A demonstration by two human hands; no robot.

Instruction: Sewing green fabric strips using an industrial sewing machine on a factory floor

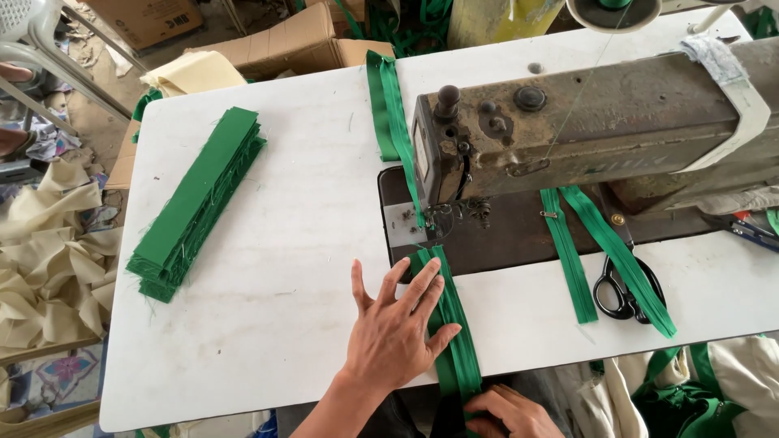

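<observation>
The left hand lies flat with fingers spread, its grip released, pressing the green strip against the desk; the flat palm looks meant to keep the fabric smooth and lined up. Just behind it, at the desk's near edge, the right hand pinches the same strip, likely to hold it taut. Ahead of the fingers the strip runs under the needle of the old sewing machine and trails out beyond it. To the right of the hands lie two more green strips and black scissors, within reach. Well to the left sits a stack of green cloth pieces.
</observation>
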